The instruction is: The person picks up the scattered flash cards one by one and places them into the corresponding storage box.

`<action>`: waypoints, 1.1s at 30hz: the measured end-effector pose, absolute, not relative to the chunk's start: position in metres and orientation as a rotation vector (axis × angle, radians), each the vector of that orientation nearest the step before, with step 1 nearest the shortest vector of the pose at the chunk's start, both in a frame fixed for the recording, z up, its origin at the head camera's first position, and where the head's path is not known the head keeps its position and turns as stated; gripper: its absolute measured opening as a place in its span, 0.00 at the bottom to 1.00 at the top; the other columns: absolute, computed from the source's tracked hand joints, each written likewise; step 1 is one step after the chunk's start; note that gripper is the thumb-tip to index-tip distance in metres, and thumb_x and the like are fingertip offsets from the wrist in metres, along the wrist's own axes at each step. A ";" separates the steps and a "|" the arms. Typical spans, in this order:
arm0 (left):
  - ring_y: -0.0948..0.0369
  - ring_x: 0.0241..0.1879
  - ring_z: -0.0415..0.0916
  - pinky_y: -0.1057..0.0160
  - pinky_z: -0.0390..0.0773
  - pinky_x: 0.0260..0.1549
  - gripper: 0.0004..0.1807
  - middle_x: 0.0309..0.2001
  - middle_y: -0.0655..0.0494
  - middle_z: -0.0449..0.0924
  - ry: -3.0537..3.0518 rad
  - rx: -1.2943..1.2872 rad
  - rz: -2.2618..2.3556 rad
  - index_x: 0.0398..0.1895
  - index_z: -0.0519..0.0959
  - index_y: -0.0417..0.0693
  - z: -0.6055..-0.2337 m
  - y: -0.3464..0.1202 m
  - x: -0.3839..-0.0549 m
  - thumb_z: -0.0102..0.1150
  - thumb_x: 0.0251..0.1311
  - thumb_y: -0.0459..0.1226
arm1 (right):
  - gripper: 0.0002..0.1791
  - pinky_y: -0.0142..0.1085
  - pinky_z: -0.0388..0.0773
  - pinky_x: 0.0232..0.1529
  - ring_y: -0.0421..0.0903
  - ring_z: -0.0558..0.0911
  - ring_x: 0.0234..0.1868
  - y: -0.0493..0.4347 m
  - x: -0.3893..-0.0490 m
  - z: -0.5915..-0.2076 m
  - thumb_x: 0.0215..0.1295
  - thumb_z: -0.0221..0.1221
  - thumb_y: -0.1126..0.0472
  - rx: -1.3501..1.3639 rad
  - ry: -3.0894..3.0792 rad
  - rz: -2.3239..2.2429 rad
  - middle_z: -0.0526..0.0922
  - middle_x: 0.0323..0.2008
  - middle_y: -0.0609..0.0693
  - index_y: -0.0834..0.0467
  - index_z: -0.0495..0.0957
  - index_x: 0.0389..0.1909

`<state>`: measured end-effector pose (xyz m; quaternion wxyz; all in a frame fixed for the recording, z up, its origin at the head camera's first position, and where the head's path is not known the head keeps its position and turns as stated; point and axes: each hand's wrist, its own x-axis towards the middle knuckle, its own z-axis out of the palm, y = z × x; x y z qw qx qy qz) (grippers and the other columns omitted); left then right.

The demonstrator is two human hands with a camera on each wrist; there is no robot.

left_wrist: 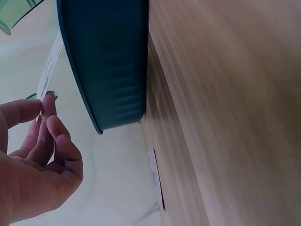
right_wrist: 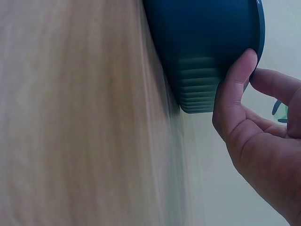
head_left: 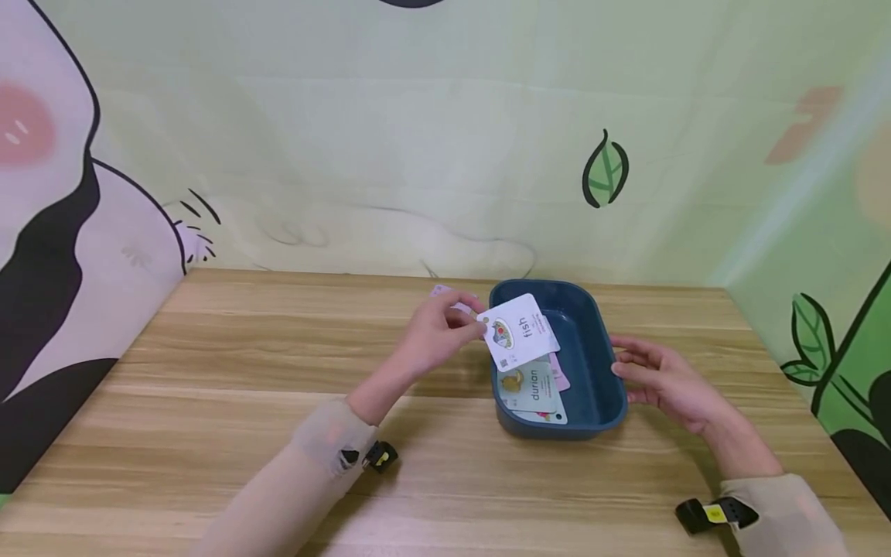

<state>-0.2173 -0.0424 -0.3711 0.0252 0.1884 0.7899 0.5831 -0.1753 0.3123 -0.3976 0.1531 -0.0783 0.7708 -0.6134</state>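
Observation:
My left hand [head_left: 445, 329] pinches a white picture card [head_left: 515, 333] marked "fish" by its edge, between thumb and fingertips. It is over the left side of a dark blue plastic bin [head_left: 590, 371]. Inside the bin lies a pale green "durian" card [head_left: 532, 387], with a purple card [head_left: 559, 373] and another white-edged card [head_left: 552, 416] partly hidden under it. My right hand [head_left: 671, 379] holds the bin's right rim, thumb at the edge and a finger [right_wrist: 231, 96] against the outer wall.
A purple card [head_left: 440, 290] lies on the wooden table [head_left: 264, 371] behind my left hand, mostly covered by it in the head view. A printed cloth backdrop [head_left: 418, 155] rises at the table's back edge. Both wrists wear a black strapped device.

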 end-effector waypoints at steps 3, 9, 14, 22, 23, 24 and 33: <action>0.53 0.34 0.81 0.63 0.73 0.31 0.09 0.33 0.51 0.87 2.497 0.634 1.714 0.48 0.80 0.43 -0.371 -0.036 -0.216 0.65 0.66 0.31 | 0.34 0.39 0.84 0.43 0.47 0.83 0.44 0.313 -0.175 -0.398 0.78 0.56 0.62 -0.232 2.210 -1.761 0.74 0.52 0.60 0.72 0.55 0.76; 0.57 0.32 0.77 0.63 0.75 0.29 0.09 0.34 0.57 0.85 2.616 0.729 1.555 0.48 0.81 0.46 -0.373 -0.028 -0.216 0.64 0.67 0.33 | 0.33 0.39 0.84 0.42 0.46 0.83 0.43 0.313 -0.175 -0.397 0.77 0.56 0.63 -0.239 2.200 -1.775 0.75 0.50 0.58 0.73 0.55 0.75; 0.58 0.32 0.77 0.64 0.76 0.28 0.08 0.35 0.57 0.84 2.719 0.762 1.417 0.48 0.81 0.47 -0.374 -0.023 -0.220 0.64 0.68 0.35 | 0.33 0.39 0.84 0.42 0.46 0.83 0.43 0.312 -0.176 -0.397 0.77 0.56 0.63 -0.235 2.203 -1.774 0.75 0.50 0.58 0.73 0.55 0.75; 0.60 0.33 0.77 0.66 0.78 0.29 0.07 0.37 0.57 0.83 2.768 0.804 1.288 0.48 0.81 0.49 -0.378 -0.014 -0.224 0.63 0.69 0.35 | 0.34 0.39 0.84 0.42 0.46 0.83 0.43 0.311 -0.175 -0.397 0.77 0.56 0.63 -0.235 2.197 -1.782 0.76 0.51 0.58 0.73 0.55 0.75; 0.60 0.33 0.77 0.67 0.78 0.29 0.07 0.37 0.57 0.83 2.772 0.811 1.274 0.48 0.81 0.49 -0.378 -0.013 -0.224 0.63 0.69 0.35 | 0.34 0.39 0.84 0.42 0.46 0.83 0.43 0.311 -0.175 -0.397 0.77 0.56 0.63 -0.232 2.197 -1.783 0.76 0.51 0.58 0.73 0.55 0.75; 0.60 0.32 0.77 0.67 0.78 0.28 0.07 0.37 0.57 0.83 2.775 0.814 1.262 0.48 0.81 0.49 -0.379 -0.012 -0.224 0.63 0.69 0.34 | 0.34 0.39 0.84 0.42 0.46 0.83 0.43 0.311 -0.174 -0.396 0.77 0.56 0.63 -0.231 2.198 -1.781 0.75 0.51 0.58 0.73 0.55 0.75; 0.60 0.33 0.73 0.66 0.76 0.32 0.09 0.42 0.56 0.81 2.866 0.842 1.157 0.49 0.82 0.46 -0.382 -0.010 -0.226 0.65 0.68 0.34 | 0.34 0.39 0.84 0.42 0.47 0.84 0.43 0.312 -0.175 -0.398 0.77 0.56 0.63 -0.232 2.205 -1.771 0.75 0.51 0.59 0.72 0.55 0.75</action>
